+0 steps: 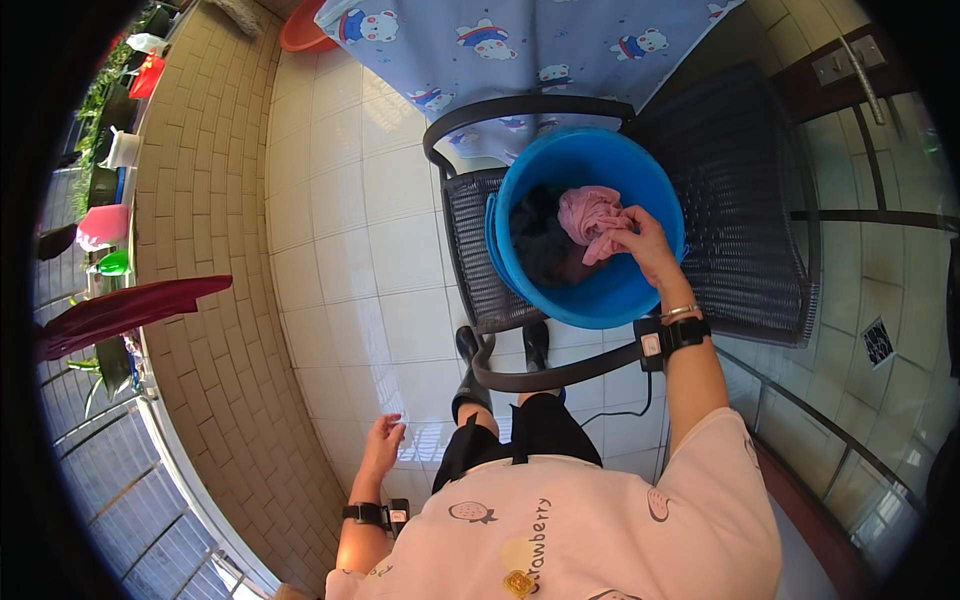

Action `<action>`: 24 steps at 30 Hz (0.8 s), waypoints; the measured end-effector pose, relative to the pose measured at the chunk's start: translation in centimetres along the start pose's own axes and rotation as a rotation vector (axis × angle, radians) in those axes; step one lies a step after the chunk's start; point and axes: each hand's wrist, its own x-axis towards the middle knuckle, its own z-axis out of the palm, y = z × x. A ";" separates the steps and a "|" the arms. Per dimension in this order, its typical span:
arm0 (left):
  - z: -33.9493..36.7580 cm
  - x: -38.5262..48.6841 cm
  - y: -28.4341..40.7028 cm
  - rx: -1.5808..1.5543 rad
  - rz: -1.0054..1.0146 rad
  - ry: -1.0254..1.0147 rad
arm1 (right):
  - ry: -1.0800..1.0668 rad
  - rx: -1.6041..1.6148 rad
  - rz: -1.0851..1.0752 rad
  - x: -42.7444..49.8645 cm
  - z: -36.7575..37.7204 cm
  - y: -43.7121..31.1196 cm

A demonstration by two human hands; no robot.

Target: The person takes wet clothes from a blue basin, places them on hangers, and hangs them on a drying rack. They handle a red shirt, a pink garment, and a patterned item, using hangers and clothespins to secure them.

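Observation:
A blue plastic bucket stands on the seat of a dark woven armchair. Inside it lie dark wet-looking cloths and a bunched pink cloth. My right hand reaches into the bucket from its near right side and pinches the pink cloth between thumb and fingers. My left hand hangs beside my body over the tiled floor, fingers loosely bent, holding nothing. Both wrists carry black straps with small devices, and a bracelet circles the right wrist.
A blue cloth with bear prints hangs just beyond the chair. An orange-red basin is at the far left of the floor. Along the left, a brick-tiled wall bears potted plants, and a dark red cloth hangs there. Glass panels stand right.

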 end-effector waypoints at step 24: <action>-6.4 -16.5 7.3 -1.147 0.502 -0.182 | -1.325 0.007 -0.271 -24.8 29.1 -9.3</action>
